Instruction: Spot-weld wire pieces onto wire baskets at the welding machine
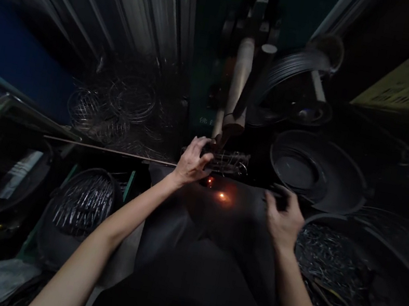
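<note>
My left hand (pixel 192 164) is at the lower end of the machine's electrode (pixel 234 121), with its fingers curled at a wire piece (pixel 232 162); whether it grips the wire is too dark to tell. Two orange sparks (pixel 222 196) glow just below, in front of a dark apron (pixel 212 218). To the right, my right hand (pixel 284 214) hovers over the apron's edge, thumb and fingers apart, with nothing visible between them.
Wire rings (pixel 130 100) lie at the back left. A round bin of metal pieces (pixel 85 200) stands at the left. On the right are a wire spool (pixel 299 67), a dark basin (pixel 345 185) and a large tub of small metal parts (pixel 329 254).
</note>
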`<state>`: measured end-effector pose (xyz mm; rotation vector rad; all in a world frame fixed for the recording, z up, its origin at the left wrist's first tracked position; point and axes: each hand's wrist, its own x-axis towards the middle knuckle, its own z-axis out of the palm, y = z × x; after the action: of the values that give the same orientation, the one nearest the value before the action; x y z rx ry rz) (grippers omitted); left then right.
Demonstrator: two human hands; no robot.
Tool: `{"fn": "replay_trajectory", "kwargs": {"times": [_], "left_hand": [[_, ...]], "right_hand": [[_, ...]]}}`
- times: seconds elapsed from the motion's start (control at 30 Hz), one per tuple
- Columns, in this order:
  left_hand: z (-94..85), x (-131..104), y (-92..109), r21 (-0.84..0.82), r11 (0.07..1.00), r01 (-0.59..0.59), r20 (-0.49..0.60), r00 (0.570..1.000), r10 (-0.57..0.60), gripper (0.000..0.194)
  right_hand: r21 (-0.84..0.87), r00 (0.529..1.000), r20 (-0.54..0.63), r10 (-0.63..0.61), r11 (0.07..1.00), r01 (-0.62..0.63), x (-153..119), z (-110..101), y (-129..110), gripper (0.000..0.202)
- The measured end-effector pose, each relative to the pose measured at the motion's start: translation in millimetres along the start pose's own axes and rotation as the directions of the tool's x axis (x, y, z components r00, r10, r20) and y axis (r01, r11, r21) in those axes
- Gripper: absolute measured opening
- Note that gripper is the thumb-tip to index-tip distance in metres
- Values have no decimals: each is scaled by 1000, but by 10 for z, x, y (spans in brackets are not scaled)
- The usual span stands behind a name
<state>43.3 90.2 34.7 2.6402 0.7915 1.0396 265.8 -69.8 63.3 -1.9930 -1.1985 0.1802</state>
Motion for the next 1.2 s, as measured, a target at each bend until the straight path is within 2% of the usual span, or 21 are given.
{"fn": "replay_trajectory", "kwargs": {"times": [0.1, 0.13, 0.2, 0.23, 0.3, 0.37, 0.5, 0.57, 0.7, 0.77, 0.8, 0.83, 0.87, 0.9, 0.93, 0.97, 1.0, 1.03, 1.1, 1.17, 1.2], "left_hand": [[-239, -210, 195, -113, 989, -97, 133, 985, 111, 63], [-355, -305, 260, -145, 984, -107, 165, 978, 130, 52], [-608, -510, 354, -194, 976, -100, 134, 983, 128, 31], [-728, -618, 379, -217, 976, -32, 135, 989, 63, 37], [-923, -849, 385, -221, 975, 22, 144, 990, 10, 49], [-1049, -1108, 358, -179, 984, 21, 153, 988, 7, 52], [-1178, -1632, 317, 20, 982, -190, 144, 972, 185, 44], [-1234, -1841, 331, 93, 969, -227, 185, 961, 207, 38], [-1358, -2090, 458, 123, 990, -71, 242, 970, 40, 32], [-1395, -2125, 556, 76, 980, 183, 137, 972, -192, 32], [-1400, -2123, 604, 6, 922, 386, 51, 921, -386, 32], [-1397, -2109, 644, -112, 805, 582, -16, 809, -587, 32], [-1387, -2088, 674, -256, 637, 727, -52, 648, -760, 37], [-1372, -2064, 693, -379, 462, 802, -18, 493, -870, 48], [-1356, -2038, 701, -474, 297, 829, 61, 368, -928, 63], [-1342, -2013, 700, -536, 142, 832, 157, 263, -952, 78], [-1331, -1991, 695, -574, 6, 819, 258, 188, -948, 88], [-1325, -1972, 688, -605, -124, 786, 359, 130, -924, 93], [-1324, -1945, 675, -624, -302, 720, 486, 55, -872, 95], [-1329, -1934, 664, -619, -396, 678, 550, 14, -835, 98], [-1331, -1935, 657, -619, -422, 662, 573, 12, -820, 100]], "right_hand": [[-119, 977, -4, 215, 970, -214, -125, -486, 250, 43], [-149, 964, 8, 265, 954, -260, -155, -585, 307, 43], [-184, 940, 73, 333, 931, -315, -187, -652, 395, 42], [-186, 926, 126, 357, 925, -331, -188, -618, 435, 43], [-150, 883, 269, 384, 922, -356, -176, -422, 520, 46], [-101, 824, 417, 383, 921, -377, -170, -106, 590, 45], [-96, 618, 659, 429, 862, -497, -225, 566, 558, 35], [-109, 531, 733, 426, 844, -526, -271, 808, 464, 32], [-196, 439, 804, 402, 875, -442, -352, 1087, 313, 36], [-205, 409, 820, 400, 873, -442, -378, 1158, 293, 36], [-201, 398, 825, 402, 866, -458, -385, 1181, 289, 36], [-185, 388, 828, 404, 851, -491, -387, 1196, 282, 35], [-154, 381, 833, 401, 830, -535, -384, 1204, 268, 34], [-120, 379, 834, 401, 802, -585, -375, 1205, 242, 33], [-98, 372, 830, 416, 765, -637, -360, 1201, 205, 31], [-90, 353, 828, 436, 724, -684, -341, 1194, 158, 31], [-101, 323, 826, 462, 685, -721, -318, 1183, 106, 31], [-127, 287, 824, 488, 653, -747, -294, 1171, 54, 32], [-185, 212, 827, 521, 608, -772, -250, 1147, -30, 32], [-222, 152, 840, 521, 585, -780, -221, 1127, -75, 32], [-237, 130, 842, 524, 575, -783, -214, 1118, -86, 31]]}}
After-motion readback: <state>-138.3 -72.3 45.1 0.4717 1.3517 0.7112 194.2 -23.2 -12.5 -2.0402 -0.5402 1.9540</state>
